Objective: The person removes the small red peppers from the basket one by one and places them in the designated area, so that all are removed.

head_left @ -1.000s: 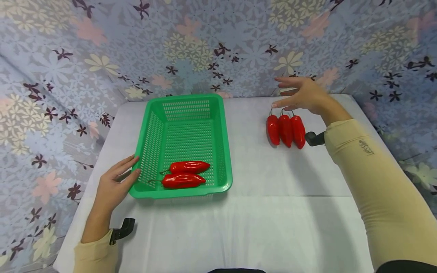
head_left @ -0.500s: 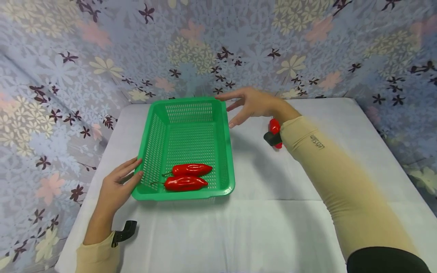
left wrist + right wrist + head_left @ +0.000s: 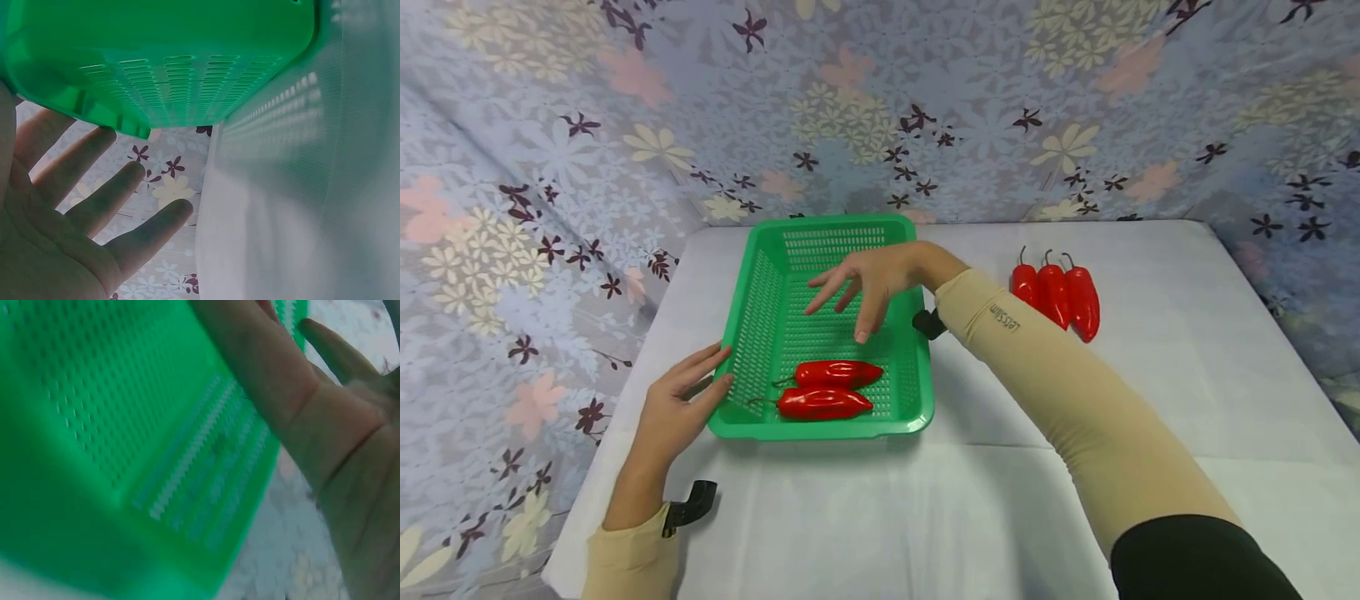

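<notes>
Right hand (image 3: pixel 883 271) has swung left since half a second ago: was just outside the basket's right rim, now over the interior. Left hand (image 3: pixel 673 412) has stayed at the left rim. All five peppers keep their spots; view drifted slightly.

Progress, my read: partway. Split is two peppers in the basket, three outside on the table, same count as in the earlier frames. Neither group is complete, so I'd call the remaining work unfinished on the three outside.

Near to far:

- Table (image 3: pixel 820 517): white cover, front strip nearest.
- Left hand: fingers straight and spread, fingertips at the basket's outer left edge. Looks like steadying contact, not a grip; nothing clamped.
- Basket (image 3: pixel 820 432): green, perforated, sits upright, left of table centre.
- Near pepper (image 3: pixel 825 404): red, lies crosswise by the front wall, stem left.
- Second pepper (image 3: pixel 840 373): just behind, parallel, stem left too.
- Right hand: hangs above the basket floor, behind that pair. Fingers apart, holds nothing, no pepper contact seen. Right wrist view is blurred but shows no pepper in the fingers.
- Right pepper (image 3: pixel 1084 304), middle pepper (image 3: pixel 1054 293), left pepper (image 3: pixel 1025 282): side by side right of the basket, stems away; sleeve (image 3: pixel 1075 408) partly hides the left two.
</notes>
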A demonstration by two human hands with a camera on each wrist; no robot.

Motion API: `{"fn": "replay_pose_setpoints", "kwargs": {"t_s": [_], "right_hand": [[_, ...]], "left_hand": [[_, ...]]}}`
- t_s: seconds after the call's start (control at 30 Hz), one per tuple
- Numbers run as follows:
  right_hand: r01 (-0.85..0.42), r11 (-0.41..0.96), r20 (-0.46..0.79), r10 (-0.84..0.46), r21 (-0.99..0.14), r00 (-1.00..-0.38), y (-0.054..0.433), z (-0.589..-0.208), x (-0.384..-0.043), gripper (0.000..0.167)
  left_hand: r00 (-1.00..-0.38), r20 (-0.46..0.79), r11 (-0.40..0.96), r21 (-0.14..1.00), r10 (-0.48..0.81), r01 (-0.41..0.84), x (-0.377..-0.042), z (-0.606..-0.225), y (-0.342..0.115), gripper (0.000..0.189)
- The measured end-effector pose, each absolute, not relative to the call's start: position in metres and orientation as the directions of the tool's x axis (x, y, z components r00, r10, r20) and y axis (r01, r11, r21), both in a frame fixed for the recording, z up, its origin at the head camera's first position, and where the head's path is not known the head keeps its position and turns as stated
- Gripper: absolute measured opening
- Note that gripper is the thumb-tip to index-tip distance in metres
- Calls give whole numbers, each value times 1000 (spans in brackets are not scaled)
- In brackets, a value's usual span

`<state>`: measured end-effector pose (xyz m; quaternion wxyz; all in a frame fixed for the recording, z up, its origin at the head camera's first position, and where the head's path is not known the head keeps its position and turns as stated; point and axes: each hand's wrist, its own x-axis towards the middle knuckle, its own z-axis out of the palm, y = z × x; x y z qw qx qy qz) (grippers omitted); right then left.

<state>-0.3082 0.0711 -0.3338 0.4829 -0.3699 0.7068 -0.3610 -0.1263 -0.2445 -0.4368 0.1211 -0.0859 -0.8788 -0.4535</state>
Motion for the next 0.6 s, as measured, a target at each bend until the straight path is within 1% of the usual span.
{"fn": "replay_pose_setpoints", "kwargs": {"t_s": [0.07,0.2,0.33,0.43,0.6], "right_hand": [[-201,529,-489,-845,-824,-217,59,-340,-304,77],[-216,624,-595,-781,-751,-189,44,-353,-296,88],[-204,665,-641,-747,-719,-175,36,-364,-292,98],[-230,681,-660,-731,-695,-170,30,-371,-290,102],[-258,698,-673,-714,-668,-191,20,-384,-286,105]], "left_hand": [[-955,294,565,782,39,263,-126,-438,-244,41],[-956,293,553,791,34,262,-127,-440,-244,41],[-954,297,550,791,36,267,-127,-440,-245,42],[-949,311,540,792,40,283,-128,-438,-246,42],[-948,316,511,808,44,293,-128,-438,-246,42]]}}
